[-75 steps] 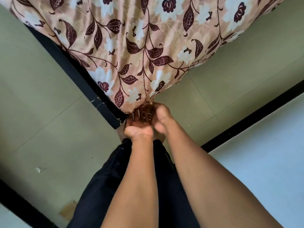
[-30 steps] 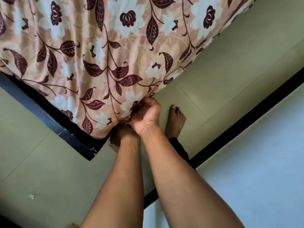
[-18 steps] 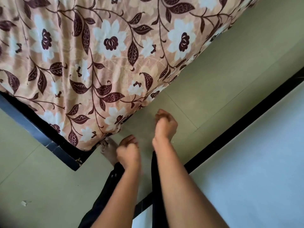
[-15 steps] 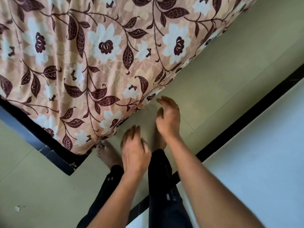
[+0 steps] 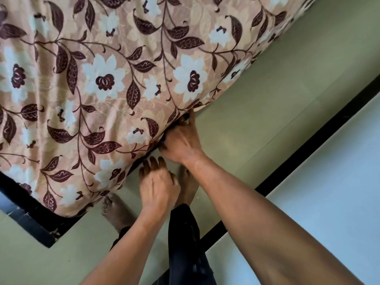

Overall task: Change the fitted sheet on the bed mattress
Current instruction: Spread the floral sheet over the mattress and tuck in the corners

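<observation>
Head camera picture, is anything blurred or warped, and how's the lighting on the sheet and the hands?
Head view: soft, even light, no glare on the floral sheet; deep shadow under its lower edge; the right hand is motion-blurred where it meets the sheet, the left hand slightly sharper; the print softens toward the top right corner; the forearms loom large from wide-angle stretch.

Dark bed frame point(image 5: 30, 229) under floral fitted sheet point(image 5: 102, 112)

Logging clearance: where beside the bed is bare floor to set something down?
Bare green floor runs between the floral fitted sheet and the black floor strip; another patch borders the corner of the dark bed frame. Crowded where the left hand, right hand and bare feet meet the sheet's edge.
</observation>
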Demonstrator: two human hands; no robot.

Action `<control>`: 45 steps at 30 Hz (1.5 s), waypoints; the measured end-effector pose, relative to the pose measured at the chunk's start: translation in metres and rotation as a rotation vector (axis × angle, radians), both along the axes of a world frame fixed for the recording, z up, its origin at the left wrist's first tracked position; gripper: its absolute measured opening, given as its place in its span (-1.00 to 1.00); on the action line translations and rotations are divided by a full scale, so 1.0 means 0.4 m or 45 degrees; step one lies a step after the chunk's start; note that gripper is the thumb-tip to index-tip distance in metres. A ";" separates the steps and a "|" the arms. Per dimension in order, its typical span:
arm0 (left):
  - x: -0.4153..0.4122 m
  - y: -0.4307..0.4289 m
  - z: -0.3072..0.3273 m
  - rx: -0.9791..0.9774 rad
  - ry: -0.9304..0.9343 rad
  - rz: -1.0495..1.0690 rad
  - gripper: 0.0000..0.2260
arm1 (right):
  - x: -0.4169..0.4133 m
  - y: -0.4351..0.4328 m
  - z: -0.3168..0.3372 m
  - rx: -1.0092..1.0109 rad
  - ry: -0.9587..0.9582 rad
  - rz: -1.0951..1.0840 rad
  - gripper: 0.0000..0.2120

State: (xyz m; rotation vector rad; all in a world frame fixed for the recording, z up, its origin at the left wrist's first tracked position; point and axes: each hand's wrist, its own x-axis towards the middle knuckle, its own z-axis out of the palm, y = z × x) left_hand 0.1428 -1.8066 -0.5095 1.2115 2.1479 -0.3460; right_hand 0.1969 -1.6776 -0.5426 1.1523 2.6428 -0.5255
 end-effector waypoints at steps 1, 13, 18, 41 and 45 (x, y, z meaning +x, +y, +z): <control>0.010 0.005 0.015 0.022 -0.046 -0.036 -0.48 | 0.014 -0.007 0.002 -0.051 -0.060 0.051 -0.19; 0.089 0.249 -0.051 0.345 -0.221 -0.347 -0.28 | 0.313 0.166 -0.050 -0.123 0.282 -0.126 -0.25; 0.141 0.337 -0.088 0.335 -0.118 -0.183 -0.22 | 0.249 0.298 -0.087 0.002 0.042 0.012 -0.25; 0.341 0.653 -0.097 0.192 0.056 0.055 -0.31 | 0.442 0.652 -0.084 0.091 -0.027 -0.045 -0.31; 0.385 0.707 -0.037 0.193 -0.022 0.106 -0.36 | 0.439 0.639 -0.095 0.019 -0.098 -0.037 -0.19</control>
